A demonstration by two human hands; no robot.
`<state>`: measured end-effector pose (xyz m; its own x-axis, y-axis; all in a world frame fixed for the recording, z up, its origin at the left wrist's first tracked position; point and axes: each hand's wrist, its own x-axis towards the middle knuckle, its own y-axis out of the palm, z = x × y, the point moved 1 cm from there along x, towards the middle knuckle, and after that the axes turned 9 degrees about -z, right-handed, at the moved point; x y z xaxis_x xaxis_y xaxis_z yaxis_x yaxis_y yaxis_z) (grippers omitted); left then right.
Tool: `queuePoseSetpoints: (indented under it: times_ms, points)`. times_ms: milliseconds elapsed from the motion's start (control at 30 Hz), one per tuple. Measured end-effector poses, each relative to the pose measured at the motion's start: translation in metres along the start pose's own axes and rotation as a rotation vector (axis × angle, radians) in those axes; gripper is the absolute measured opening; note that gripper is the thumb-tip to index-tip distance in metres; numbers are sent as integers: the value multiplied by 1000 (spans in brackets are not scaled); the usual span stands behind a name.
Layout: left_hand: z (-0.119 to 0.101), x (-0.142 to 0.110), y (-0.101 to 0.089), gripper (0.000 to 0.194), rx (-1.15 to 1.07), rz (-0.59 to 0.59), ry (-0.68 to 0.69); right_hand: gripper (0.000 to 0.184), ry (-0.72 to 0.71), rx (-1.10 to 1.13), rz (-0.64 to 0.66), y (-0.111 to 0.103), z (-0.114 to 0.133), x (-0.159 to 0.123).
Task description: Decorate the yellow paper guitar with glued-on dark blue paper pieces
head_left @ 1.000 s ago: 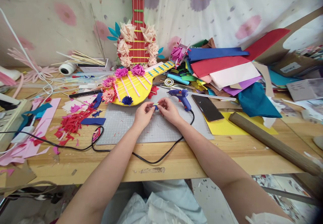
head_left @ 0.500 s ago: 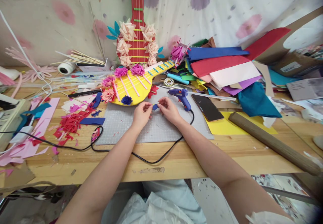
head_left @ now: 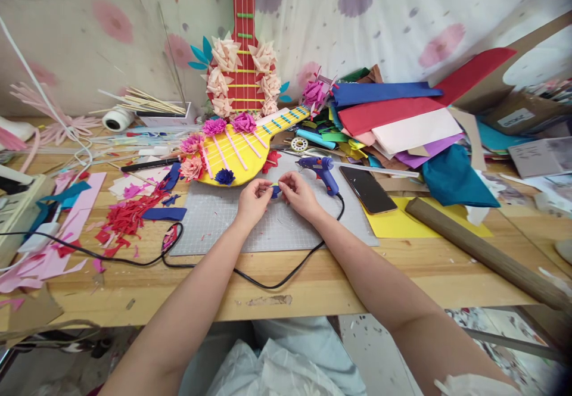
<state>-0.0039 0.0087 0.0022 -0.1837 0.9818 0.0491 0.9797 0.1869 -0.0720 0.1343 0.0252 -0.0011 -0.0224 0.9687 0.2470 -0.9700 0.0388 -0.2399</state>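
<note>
Over the grey cutting mat (head_left: 214, 229), my left hand (head_left: 252, 200) and my right hand (head_left: 298, 196) meet fingertip to fingertip. Both pinch a small blue paper piece (head_left: 275, 191) between them. Just behind them lies a yellow paper guitar (head_left: 243, 152) decorated with pink, magenta and blue paper flowers. A blue glue gun (head_left: 320, 172) rests on the mat right of my right hand, its black cord (head_left: 268, 281) looping toward the table's front edge.
A black phone (head_left: 367, 189) lies on yellow paper right of the glue gun. Coloured paper sheets (head_left: 402, 122) pile up at the back right, a cardboard tube (head_left: 482, 253) slants at the right. Red paper scraps (head_left: 129, 217) litter the left. A red guitar (head_left: 243, 56) leans on the wall.
My fingers have shifted slightly on the blue piece, opening a little and closing back together. Nothing else has moved.
</note>
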Motion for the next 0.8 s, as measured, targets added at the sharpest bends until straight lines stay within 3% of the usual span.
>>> queuePoseSetpoints:
  times_ms: [800]
  points:
    - [-2, 0, 2, 15, -14, 2, -52, 17, -39, -38, 9, 1, 0, 0]
